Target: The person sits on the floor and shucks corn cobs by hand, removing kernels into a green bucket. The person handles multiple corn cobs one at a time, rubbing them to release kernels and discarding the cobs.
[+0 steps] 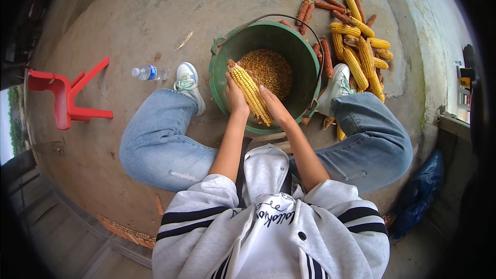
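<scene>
A dried ear of yellow corn [251,92] lies slanted between my two hands, over the near part of a green bucket [223,93]. My left hand [236,95] grips it along its left side, fingers partly hidden behind the ear. On the other side my right hand [274,105] presses against the lower part of the ear, its thumb along the kernels. Loose corn kernels [273,70] cover the bottom of the bucket. The bucket's wire handle [271,15] leans over its far right rim.
Right of the bucket lies a pile of corn ears [364,54], with bare reddish cobs [327,57] beside it. A plastic water bottle [151,73] and a red plastic chair [68,99] lie to the left. A blue plastic bag [420,193] rests at lower right.
</scene>
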Action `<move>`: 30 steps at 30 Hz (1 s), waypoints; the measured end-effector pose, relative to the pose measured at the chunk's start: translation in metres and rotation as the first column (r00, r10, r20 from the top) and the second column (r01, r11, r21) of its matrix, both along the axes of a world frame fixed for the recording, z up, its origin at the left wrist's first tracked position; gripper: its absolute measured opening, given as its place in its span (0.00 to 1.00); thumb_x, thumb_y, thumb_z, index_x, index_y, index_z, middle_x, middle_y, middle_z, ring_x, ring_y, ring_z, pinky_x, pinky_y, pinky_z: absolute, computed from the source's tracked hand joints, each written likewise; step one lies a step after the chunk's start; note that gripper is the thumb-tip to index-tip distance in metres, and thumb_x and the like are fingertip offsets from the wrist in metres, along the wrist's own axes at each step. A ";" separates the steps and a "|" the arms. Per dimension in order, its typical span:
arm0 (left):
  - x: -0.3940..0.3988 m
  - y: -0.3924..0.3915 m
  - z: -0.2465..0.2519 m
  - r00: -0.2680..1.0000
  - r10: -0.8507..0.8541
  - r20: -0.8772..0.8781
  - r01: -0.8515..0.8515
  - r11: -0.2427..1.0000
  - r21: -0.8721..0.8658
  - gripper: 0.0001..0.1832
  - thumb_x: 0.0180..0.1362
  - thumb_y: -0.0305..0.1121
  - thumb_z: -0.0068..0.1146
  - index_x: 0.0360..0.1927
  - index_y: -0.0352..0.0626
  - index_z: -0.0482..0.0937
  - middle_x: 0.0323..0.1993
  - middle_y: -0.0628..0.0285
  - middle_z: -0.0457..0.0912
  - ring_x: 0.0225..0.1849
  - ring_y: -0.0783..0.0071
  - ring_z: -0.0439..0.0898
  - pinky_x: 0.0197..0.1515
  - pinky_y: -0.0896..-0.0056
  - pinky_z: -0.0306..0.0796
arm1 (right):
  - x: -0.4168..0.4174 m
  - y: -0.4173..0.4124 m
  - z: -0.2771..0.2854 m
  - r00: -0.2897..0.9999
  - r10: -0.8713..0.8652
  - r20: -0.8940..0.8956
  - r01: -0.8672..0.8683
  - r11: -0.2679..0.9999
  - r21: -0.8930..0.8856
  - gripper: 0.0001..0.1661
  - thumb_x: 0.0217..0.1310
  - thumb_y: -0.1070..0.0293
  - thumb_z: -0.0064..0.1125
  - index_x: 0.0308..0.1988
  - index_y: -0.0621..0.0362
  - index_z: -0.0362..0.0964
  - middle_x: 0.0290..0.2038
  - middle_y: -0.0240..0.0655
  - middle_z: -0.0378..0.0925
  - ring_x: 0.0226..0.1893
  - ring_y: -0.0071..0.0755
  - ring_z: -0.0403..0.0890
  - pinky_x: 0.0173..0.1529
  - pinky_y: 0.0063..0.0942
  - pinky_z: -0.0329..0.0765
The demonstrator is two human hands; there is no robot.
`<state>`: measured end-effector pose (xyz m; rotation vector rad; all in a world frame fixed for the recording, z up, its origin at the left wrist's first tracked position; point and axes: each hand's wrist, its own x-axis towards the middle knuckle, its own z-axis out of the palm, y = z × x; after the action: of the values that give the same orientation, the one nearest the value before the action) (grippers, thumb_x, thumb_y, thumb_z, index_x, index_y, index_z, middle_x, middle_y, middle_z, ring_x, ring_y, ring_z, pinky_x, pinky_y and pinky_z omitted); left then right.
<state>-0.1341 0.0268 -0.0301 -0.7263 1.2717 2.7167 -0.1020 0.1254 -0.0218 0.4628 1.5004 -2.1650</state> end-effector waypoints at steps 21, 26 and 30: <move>0.005 0.005 -0.022 0.983 -0.086 0.159 0.065 0.989 0.135 0.34 0.62 0.60 0.23 0.46 0.39 0.70 0.25 0.60 0.75 0.29 0.69 0.75 0.36 0.69 0.72 | 0.005 -0.003 -0.008 1.000 -0.031 0.002 0.027 0.908 0.418 0.34 0.62 0.45 0.42 0.38 0.70 0.74 0.28 0.44 0.79 0.32 0.30 0.79 0.41 0.26 0.72; 0.011 -0.010 -0.045 0.980 -0.071 0.184 0.036 0.982 0.188 0.29 0.64 0.55 0.27 0.47 0.39 0.70 0.29 0.59 0.77 0.32 0.68 0.77 0.39 0.70 0.72 | 0.007 -0.005 -0.010 0.996 -0.010 0.092 -0.016 0.961 0.277 0.34 0.62 0.43 0.42 0.35 0.69 0.75 0.24 0.40 0.77 0.26 0.26 0.76 0.35 0.25 0.72; 0.009 0.010 -0.016 0.957 -0.017 0.289 -0.023 0.991 0.134 0.30 0.63 0.56 0.28 0.49 0.39 0.68 0.41 0.59 0.76 0.43 0.69 0.76 0.47 0.69 0.70 | 0.002 -0.001 -0.011 0.994 -0.107 0.036 0.087 0.927 0.364 0.35 0.61 0.43 0.42 0.34 0.68 0.76 0.23 0.41 0.77 0.25 0.28 0.77 0.34 0.25 0.72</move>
<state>-0.1254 0.0369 -0.0459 -1.0620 1.0107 2.5442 -0.0997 0.1243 -0.0332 0.7279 1.8895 -1.9269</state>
